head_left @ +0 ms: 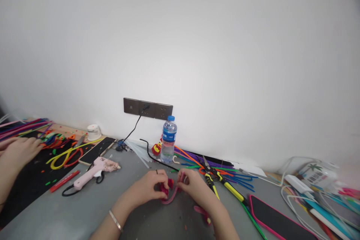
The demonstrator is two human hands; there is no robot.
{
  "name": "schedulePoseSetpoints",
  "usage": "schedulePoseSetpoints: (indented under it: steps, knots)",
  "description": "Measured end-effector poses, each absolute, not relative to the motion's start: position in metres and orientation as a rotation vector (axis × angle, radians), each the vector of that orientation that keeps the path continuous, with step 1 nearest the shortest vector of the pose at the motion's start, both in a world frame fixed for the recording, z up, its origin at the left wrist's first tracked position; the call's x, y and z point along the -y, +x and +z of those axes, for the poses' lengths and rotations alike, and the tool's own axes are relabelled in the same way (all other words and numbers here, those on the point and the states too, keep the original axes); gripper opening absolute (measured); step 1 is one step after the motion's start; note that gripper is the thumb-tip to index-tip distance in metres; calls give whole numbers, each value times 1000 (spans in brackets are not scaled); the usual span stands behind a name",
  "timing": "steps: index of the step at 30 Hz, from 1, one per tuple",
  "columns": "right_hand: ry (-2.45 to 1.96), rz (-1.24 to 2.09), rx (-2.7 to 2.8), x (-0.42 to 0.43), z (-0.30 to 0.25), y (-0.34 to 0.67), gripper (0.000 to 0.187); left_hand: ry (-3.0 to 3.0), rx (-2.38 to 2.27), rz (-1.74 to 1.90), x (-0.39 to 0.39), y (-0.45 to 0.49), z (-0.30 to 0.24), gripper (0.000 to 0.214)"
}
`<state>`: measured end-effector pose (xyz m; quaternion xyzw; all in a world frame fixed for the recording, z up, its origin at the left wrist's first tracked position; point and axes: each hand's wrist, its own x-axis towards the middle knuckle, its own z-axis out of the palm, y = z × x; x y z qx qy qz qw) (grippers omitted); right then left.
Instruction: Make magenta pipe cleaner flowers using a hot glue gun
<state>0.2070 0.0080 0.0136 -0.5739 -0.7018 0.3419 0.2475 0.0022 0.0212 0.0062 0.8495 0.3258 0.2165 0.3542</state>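
Observation:
My left hand [149, 188], with a ring and a bracelet, is closed on a crimson fuzzy piece [163, 188] that looks made of pipe cleaner. Between both hands a pink pipe cleaner [170, 200] curves down, and its upper end is pinched in the fingers of my right hand [191, 184]. Whether the pink pipe cleaner is joined to the crimson piece cannot be made out. Beside my right wrist lies a small pink and red fuzzy piece [201, 212]. A water bottle [168, 139] stands upright behind my hands.
Left are a pink glue gun [91, 173], a red marker [64, 181], a phone [97, 150] and a co-worker's hand [24, 152]. Right are yellow-black cutters [229, 189], several coloured pipe cleaners [242, 180], a pink-edged phone [277, 219] and white cables [291, 206]. A wall closes the back.

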Motion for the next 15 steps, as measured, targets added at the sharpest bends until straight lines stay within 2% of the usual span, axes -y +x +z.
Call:
schedulePoseSetpoints:
  steps: [3, 15]
  knots:
    - [-1585, 795, 1961, -12, 10, 206, 20, 2177, -823, 572, -21, 3, 9, 6]
    - [-1563, 617, 1966, -16, 7, 199, 21, 2119, -779, 598, -24, -2, 7, 11]
